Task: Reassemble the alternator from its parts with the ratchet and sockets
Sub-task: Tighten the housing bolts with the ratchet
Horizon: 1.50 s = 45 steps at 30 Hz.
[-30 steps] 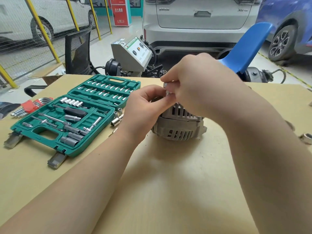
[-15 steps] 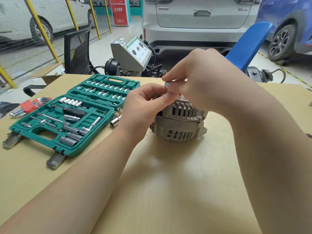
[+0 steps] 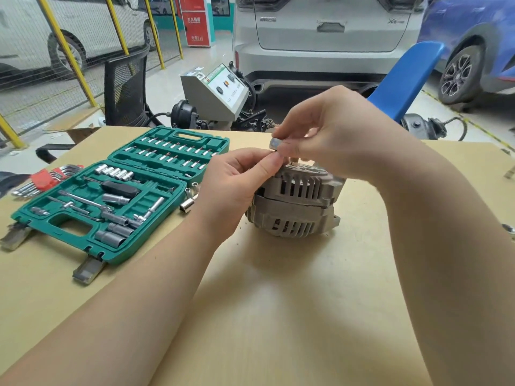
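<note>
The alternator (image 3: 295,207) is sitting upright on the tan surface (image 3: 278,316), pretty much dead centre, grey finned housing with the vent slots facing the camera. Both hands are up over the top of it. The right hand (image 3: 334,135) has a small silver metal piece (image 3: 275,143) pinched between thumb and fingertip, held just above the top of the housing; can't really tell if it's a nut or a little socket. The left hand (image 3: 239,185) is curled in against the upper left side of the alternator, with thumb and fingertips meeting right under that silver piece, looks like touching it too. Off to the left is the open green socket set case (image 3: 119,196), and a few loose sockets (image 3: 189,199) lie on the surface between the case and the left hand. Red-handled hex keys (image 3: 44,179) sit at the far left edge.
</note>
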Available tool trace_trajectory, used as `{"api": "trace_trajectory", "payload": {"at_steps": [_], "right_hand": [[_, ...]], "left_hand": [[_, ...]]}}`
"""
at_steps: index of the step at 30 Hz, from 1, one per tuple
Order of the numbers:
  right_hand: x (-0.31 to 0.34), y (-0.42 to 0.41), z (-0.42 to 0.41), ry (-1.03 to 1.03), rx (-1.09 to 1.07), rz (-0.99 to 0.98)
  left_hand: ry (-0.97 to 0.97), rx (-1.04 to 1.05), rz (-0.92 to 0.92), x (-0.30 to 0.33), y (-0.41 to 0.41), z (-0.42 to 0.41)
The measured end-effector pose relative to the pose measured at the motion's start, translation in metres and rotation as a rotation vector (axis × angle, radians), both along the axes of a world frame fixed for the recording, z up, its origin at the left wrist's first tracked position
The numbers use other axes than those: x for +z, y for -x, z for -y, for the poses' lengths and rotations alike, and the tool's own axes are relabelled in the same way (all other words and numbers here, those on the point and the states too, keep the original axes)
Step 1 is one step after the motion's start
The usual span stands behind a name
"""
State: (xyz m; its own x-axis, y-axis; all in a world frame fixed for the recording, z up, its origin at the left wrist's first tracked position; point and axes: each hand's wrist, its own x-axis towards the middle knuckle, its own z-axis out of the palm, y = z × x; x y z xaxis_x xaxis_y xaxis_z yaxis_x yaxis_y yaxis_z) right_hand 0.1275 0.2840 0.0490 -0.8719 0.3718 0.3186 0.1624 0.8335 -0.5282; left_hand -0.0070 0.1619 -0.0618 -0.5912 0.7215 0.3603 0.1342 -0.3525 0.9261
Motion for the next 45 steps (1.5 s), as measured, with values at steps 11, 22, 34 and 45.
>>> {"api": "trace_trajectory", "payload": {"at_steps": [11, 22, 34, 45], "right_hand": [[0.000, -0.003, -0.001, -0.040, 0.050, 0.015], [-0.006, 0.012, 0.039, -0.533, -0.314, 0.105], [0.001, 0.002, 0.018, -0.272, -0.162, 0.077], [0.000, -0.004, 0.004, 0.060, 0.049, 0.002]], "left_hand": [[-0.013, 0.050, -0.030, 0.005, 0.000, 0.001], [0.001, 0.120, -0.046, 0.001, -0.009, 0.001], [-0.015, 0.014, -0.032, -0.002, -0.004, 0.000], [-0.048, 0.037, 0.049, 0.000, -0.003, -0.001]]}}
